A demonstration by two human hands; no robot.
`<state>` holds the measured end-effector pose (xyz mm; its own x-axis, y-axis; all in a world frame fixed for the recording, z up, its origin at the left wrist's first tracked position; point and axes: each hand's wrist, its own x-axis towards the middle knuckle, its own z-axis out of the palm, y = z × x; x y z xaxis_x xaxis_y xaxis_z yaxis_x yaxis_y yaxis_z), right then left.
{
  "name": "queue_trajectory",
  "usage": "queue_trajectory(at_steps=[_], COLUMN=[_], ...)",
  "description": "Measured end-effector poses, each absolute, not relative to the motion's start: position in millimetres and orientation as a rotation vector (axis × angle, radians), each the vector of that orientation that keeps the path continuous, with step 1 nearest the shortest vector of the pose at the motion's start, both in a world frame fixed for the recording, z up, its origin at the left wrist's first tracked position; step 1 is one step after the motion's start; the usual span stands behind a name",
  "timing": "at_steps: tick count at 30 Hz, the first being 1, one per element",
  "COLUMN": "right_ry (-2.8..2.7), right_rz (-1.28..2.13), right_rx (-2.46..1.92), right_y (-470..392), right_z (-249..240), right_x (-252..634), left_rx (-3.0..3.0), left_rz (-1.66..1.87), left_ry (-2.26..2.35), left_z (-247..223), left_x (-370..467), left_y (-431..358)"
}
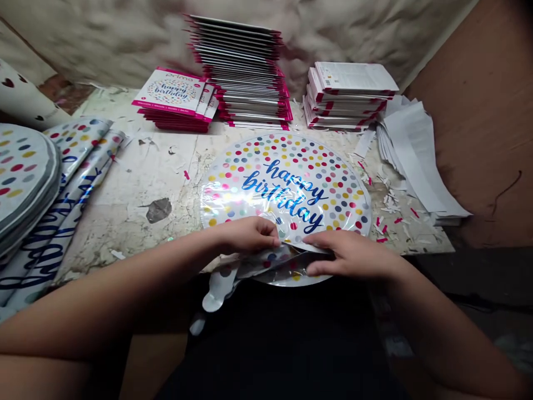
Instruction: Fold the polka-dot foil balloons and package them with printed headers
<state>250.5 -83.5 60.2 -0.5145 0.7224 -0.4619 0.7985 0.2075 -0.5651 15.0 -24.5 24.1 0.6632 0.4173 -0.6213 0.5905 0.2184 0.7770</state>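
At the near edge of the scuffed white tabletop (166, 166) lies a round, white, dotted foil balloon (254, 161) lettered in blue. The left hand (256, 234) pinches its lower fold; the right hand (353, 253) has parted fingers there, their grip unclear. Folding seems underway; next probably calls for flattening that crease.

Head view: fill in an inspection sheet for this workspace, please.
Surface: worn, stained worktop with a dark patch.
Job's things: flat foil balloon lettered "happy birthday", foil folded near its lower edge; dotted foil pieces at left; packet stacks behind.
Clutter: white and pink scraps at right, near white paper sheets.
Hands: left hand pinches the fold; right hand, fingers apart, touches it.
Cables: nothing seen clearly; lower right is dark.
Surroundings: crumpled pale sheeting behind, brown board right.
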Motion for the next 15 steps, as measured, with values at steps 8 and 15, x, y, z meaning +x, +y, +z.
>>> queue_trajectory(at_steps=[8,15], right_ry=[2.528,2.411], right_rz=[-1.031,-1.819], right_rx=[1.485,1.836], right_y=[-68,-68], right_z=[41,14], right_x=[195,226], left_rx=[1.953,2.4], left_rz=[0.01,-0.171], left_ry=[0.997,1.202], left_z=[35,38], left_x=[23,-27], left_y=[-41,-62])
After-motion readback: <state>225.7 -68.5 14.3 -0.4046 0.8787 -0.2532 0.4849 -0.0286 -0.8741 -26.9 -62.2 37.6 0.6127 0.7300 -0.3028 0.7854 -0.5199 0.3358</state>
